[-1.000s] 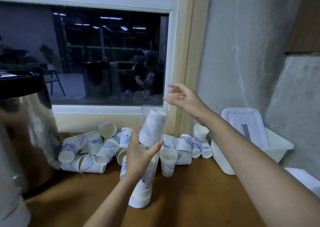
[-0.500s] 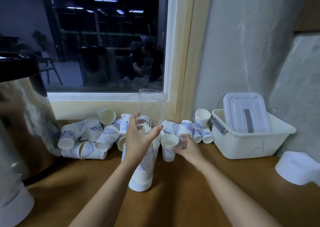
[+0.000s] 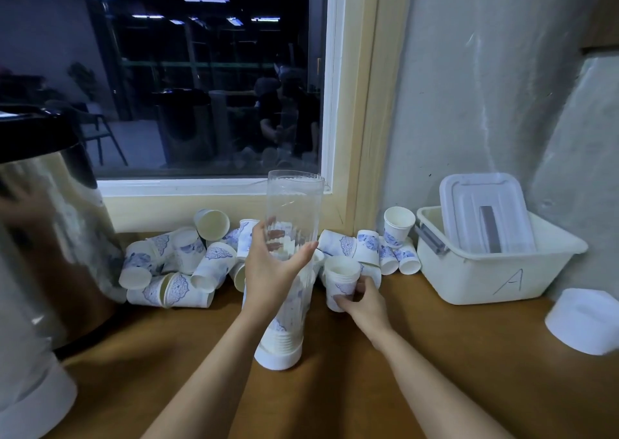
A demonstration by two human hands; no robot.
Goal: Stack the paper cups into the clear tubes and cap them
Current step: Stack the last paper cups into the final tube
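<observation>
Dark window [image 3: 201, 80], grey wall [image 3: 475, 103], brown wooden counter [image 3: 368, 398].

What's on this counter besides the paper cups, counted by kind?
Clear plastic tube: 1
White round plastic caps: 2
White rectangular plastic tub: 1
Translucent rectangular plastic lid: 1
Shiny steel urn: 1
Total: 6

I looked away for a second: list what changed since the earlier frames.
The right hand dropped from above the clear tube and gripped an upright paper cup beside it. The cup high in the tube slid down onto the stack. The left hand still holds the tube.
</observation>
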